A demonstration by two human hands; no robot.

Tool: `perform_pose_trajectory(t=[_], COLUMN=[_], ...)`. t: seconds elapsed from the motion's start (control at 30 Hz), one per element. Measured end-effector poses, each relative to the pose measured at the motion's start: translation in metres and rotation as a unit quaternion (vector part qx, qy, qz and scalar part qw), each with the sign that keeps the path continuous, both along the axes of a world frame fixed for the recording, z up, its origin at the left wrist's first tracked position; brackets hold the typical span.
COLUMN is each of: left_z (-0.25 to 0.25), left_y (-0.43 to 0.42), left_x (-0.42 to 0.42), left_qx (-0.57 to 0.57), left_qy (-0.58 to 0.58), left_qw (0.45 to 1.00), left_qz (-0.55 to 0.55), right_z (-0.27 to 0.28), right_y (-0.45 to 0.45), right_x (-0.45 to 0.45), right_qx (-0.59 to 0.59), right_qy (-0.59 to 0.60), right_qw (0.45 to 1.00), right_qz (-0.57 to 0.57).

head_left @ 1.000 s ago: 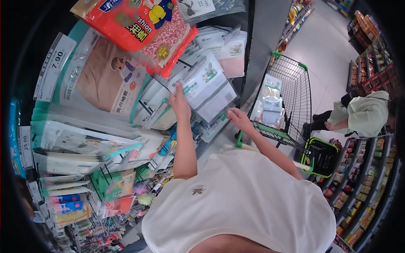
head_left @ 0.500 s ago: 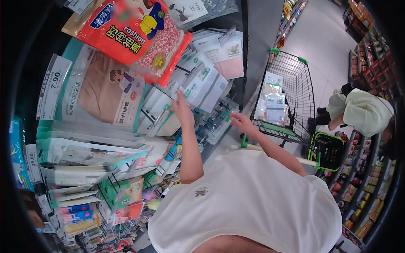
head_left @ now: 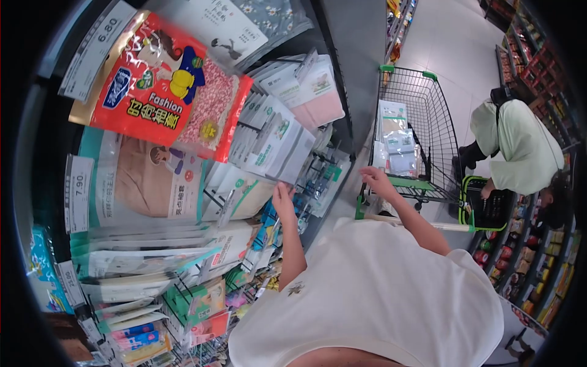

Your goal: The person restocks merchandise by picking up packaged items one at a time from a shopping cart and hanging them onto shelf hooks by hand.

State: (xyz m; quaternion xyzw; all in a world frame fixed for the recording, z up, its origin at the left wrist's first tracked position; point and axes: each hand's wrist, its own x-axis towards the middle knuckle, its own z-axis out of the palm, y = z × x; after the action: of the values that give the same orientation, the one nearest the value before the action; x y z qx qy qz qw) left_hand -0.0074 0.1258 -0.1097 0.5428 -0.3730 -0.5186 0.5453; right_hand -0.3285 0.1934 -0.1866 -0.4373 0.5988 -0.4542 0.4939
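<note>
My left hand (head_left: 284, 199) is at the lower edge of a white and grey flat packet (head_left: 284, 144), its fingers closed on that edge. The packet hangs at the front of a row of similar ones on a rack hook. My right hand (head_left: 379, 181) hovers by the near end of the shopping cart (head_left: 428, 147), fingers loosely bent and apart, with nothing in them. White and green packets (head_left: 400, 144) lie in the cart. Left of my left hand hang a red sleeve-cover packet (head_left: 165, 85) and a beige one (head_left: 143, 177).
Price tags (head_left: 78, 192) stick out along the rack's left side. Lower hooks carry several more packets (head_left: 205, 300). On the right, a person in pale green (head_left: 526, 147) bends over a black and green basket (head_left: 486, 205) beside stocked shelves (head_left: 526, 257).
My left hand has moved from the packet's left side down to its lower edge. My right hand has shifted slightly right. The view has turned, and the person on the right has bent differently.
</note>
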Motion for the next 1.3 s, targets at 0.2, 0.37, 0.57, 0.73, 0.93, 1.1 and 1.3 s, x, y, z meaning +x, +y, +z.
perform_pose_trajectory(t=[0.2, 0.37, 0.57, 0.73, 0.93, 1.1, 1.3], left_z=[-0.033, -0.059, -0.062, -0.091, -0.152, -0.156, -0.183], left_y=[0.022, 0.035, 0.03, 0.021, 0.017, 0.005, -0.054], left_x=[-0.013, -0.034, -0.086, -0.141, -0.201, -0.24, -0.293], left_qx=[0.102, 0.157, 0.195, 0.181, 0.045, 0.042, 0.029], left_qy=[0.079, 0.142, 0.064, -0.088, -0.289, -0.403, -0.453], left_qw=[0.991, 0.977, 0.954, 0.912, 0.853, 0.807, 0.787], left_qz=[0.025, -0.036, -0.22, -0.358, -0.432, -0.43, -0.418], right_z=[-0.027, -0.065, -0.102, -0.056, -0.068, -0.075, -0.129], right_y=[0.023, 0.067, 0.068, 0.065, 0.057, 0.047, 0.025], right_x=[-0.073, -0.12, -0.117, -0.082, -0.101, -0.129, -0.189], right_qx=[0.009, 0.12, 0.176, 0.224, 0.211, 0.227, 0.247], right_qy=[0.112, 0.319, 0.273, 0.307, 0.166, 0.075, 0.141], right_qw=[0.989, 0.934, 0.941, 0.925, 0.961, 0.969, 0.955], right_qz=[-0.099, -0.106, -0.097, -0.023, -0.062, -0.059, -0.089])
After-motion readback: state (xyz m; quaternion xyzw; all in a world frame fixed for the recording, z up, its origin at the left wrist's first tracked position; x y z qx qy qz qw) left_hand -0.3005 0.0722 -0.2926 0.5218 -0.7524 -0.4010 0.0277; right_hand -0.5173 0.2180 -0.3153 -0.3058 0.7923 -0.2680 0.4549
